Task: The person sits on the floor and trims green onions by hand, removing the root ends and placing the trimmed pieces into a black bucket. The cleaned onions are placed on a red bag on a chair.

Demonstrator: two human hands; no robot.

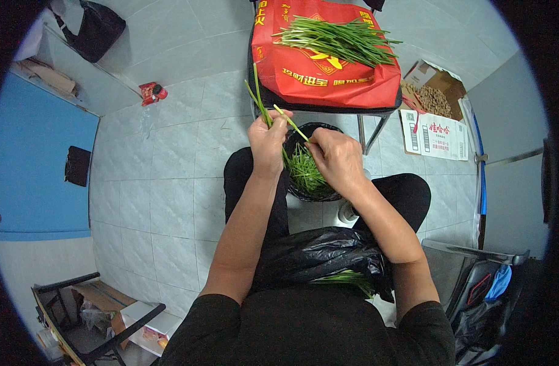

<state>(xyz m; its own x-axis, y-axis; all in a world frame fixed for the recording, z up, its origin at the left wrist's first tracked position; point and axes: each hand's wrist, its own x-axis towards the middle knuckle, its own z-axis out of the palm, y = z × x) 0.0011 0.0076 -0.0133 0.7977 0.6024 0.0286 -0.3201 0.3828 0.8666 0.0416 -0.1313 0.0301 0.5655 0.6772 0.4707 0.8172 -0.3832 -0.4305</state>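
My left hand (266,144) grips a few thin green stalks (260,103) that look like garlic chives, their upper ends sticking up past the fingers. Between thumb and fingertips, my right hand (338,158) pinches the lower end of a paler stalk (295,124), which slants across to the left hand. Below both hands, a bin lined with a black plastic bag (323,126) holds green trimmings (309,171). A bundle of long stalks (341,39) lies on a red printed bag (325,94) ahead of me. Across my lap is a black plastic bag (325,249), more stalks (346,277) showing beneath it.
The red bag covers a black seat (286,104) with metal legs (362,135). An opened carton (437,132) with brown lumpy contents stands right. A small red packet (150,93) lies by the left wall, near a blue door (37,151). Chairs (137,327) stand behind me.
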